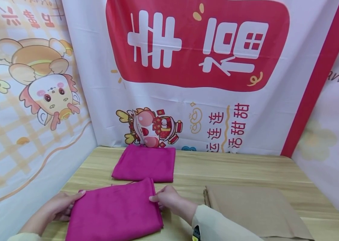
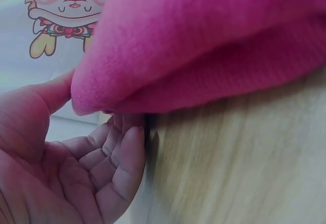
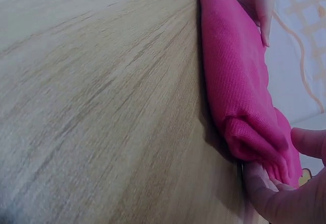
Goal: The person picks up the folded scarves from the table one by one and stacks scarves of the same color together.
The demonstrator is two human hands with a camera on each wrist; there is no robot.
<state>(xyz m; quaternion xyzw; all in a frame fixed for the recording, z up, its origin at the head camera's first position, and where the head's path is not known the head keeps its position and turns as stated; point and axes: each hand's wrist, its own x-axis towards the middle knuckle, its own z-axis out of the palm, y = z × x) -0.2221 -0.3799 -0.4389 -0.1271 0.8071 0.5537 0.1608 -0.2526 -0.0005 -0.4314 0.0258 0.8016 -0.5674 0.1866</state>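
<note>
A folded magenta cloth [image 1: 113, 212] lies at the front of the table, its near edge cut off by the frame. My left hand [image 1: 59, 205] grips its left side, thumb on the far left corner and fingers underneath. In the left wrist view, the left hand [image 2: 76, 163] has its fingers bent below the cloth's edge. My right hand [image 1: 167, 199] pinches the right edge, thumb on top. In the right wrist view, the right hand's fingers [image 3: 260, 183] reach under the bunched end of the cloth [image 3: 232, 71]. A second folded magenta cloth [image 1: 146, 164] lies just behind.
A folded tan cloth [image 1: 253, 207] lies on the wooden table [image 1: 232, 167] to the right, beside my right forearm. Printed sheets hang at the back [image 1: 196, 93] and at the left [image 1: 28, 134], close along the table's edges.
</note>
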